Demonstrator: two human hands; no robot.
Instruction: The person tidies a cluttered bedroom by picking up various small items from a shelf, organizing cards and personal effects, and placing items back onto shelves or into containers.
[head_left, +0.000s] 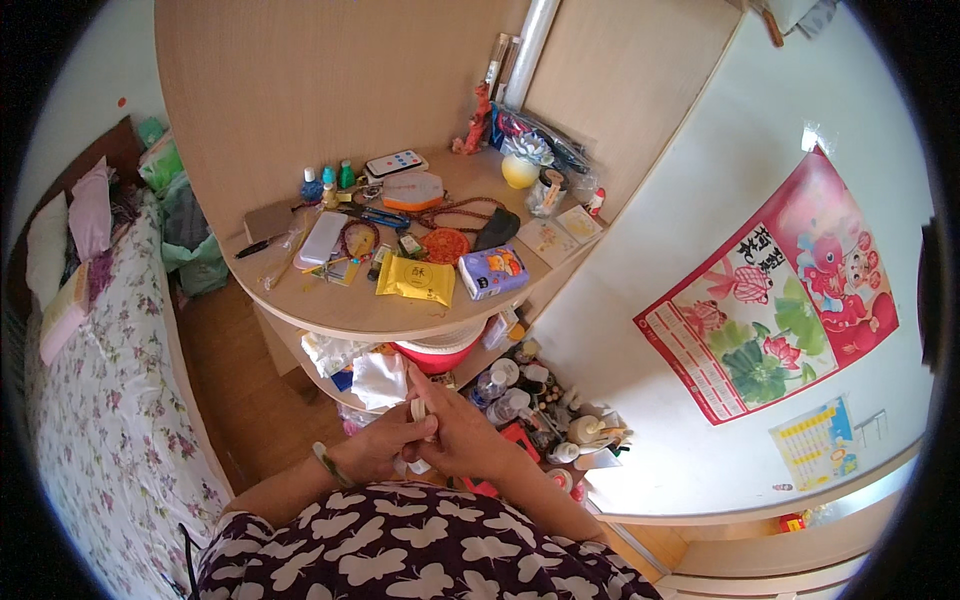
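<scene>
My left hand (388, 446) and my right hand (458, 432) meet in front of my body, below the shelf's front edge. Between their fingers a small pale white piece (419, 408) shows, pinched by my left thumb; its kind cannot be made out. My right hand closes round its other side, one finger stretched upward. More white shows under the hands, mostly hidden. Just beyond the fingertips is a folded white tissue or cloth (380, 381); whether a finger touches it I cannot tell. A pale bangle (330, 465) circles my left wrist.
The rounded wooden shelf (350, 312) carries a yellow packet (415, 281), a purple tissue pack (492, 272), beads, small bottles and a white phone-like slab (320, 238). Below stand a red tub (440, 356) and several bottles (510, 404). A bed (120, 400) lies left; a calendar (770, 300) hangs right.
</scene>
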